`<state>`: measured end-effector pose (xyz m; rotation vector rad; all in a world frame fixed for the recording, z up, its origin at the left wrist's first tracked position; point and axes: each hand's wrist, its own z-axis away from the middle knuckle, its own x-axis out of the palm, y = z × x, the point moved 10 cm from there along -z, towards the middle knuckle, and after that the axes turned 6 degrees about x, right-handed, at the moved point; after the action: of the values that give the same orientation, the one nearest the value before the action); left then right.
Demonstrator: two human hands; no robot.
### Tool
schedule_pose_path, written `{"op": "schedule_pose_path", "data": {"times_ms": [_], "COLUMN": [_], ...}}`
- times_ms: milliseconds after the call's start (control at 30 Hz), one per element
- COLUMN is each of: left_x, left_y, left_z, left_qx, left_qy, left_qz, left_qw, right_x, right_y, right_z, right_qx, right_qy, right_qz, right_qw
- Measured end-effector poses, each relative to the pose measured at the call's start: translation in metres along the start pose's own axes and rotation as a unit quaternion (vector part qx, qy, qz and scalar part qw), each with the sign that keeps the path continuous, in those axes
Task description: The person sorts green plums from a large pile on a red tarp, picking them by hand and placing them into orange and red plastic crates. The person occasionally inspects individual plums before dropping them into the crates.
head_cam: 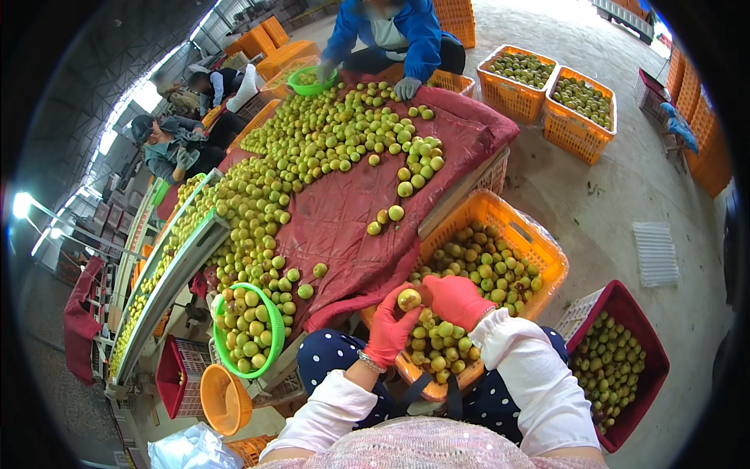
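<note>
My left hand (391, 325), in a red glove, holds a round yellow-green fruit (409, 299) between thumb and fingers. Close on its right is my right hand (454, 300), gloved alike, with its fingertips by the fruit; whether it touches or holds anything is hidden. Both hands are above an orange plastic crate (548, 258) partly filled with green and brownish fruit. To the left, a green plastic basket (280, 334) full of fruit leans at the edge of a table padded with a dark red quilted cover (334, 217). A large heap of fruit (316, 140) spreads over that cover.
A red-lined crate of fruit (650, 352) stands at right. An orange basket (225, 398) and a conveyor (176, 281) are at left. Across the table a co-worker in a blue jacket (425, 41) handles fruit beside a green basket (310, 88). Filled orange crates (515, 99) stand behind.
</note>
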<state>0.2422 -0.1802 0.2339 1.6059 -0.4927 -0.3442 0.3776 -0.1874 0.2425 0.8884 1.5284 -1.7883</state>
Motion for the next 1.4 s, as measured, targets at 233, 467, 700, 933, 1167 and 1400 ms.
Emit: {"op": "schedule_pose_path", "data": {"times_ms": [233, 467, 700, 933, 1167, 1400], "left_x": [0.021, 0.034, 0.04, 0.058, 0.046, 0.016], "left_y": [0.037, 0.072, 0.036, 0.071, 0.101, 0.1], "left_z": [0.009, 0.01, 0.016, 0.013, 0.021, 0.026], "left_qx": [0.091, 0.137, 0.153, 0.13, 0.198, 0.183], "left_qy": [-0.024, -0.026, -0.079, -0.067, -0.015, 0.017], "left_qz": [-0.169, -0.288, -0.435, -0.259, -0.334, -0.448], "left_qw": [0.981, 0.948, 0.884, 0.955, 0.921, 0.875], "right_x": [-0.008, -0.002, -0.032, 0.035, 0.046, 0.033], "right_y": [0.01, 0.008, -0.061, 0.002, 0.004, -0.025], "right_z": [-0.009, -0.003, 0.035, -0.013, -0.013, 0.001], "right_qx": [0.009, 0.035, -0.117, 0.092, 0.091, 0.009], "right_qy": [0.114, 0.142, 0.193, -0.071, -0.113, -0.134], "right_qz": [-0.424, -0.443, -0.243, -0.629, -0.601, -0.522], "right_qw": [0.898, 0.884, 0.943, 0.769, 0.786, 0.842]}}
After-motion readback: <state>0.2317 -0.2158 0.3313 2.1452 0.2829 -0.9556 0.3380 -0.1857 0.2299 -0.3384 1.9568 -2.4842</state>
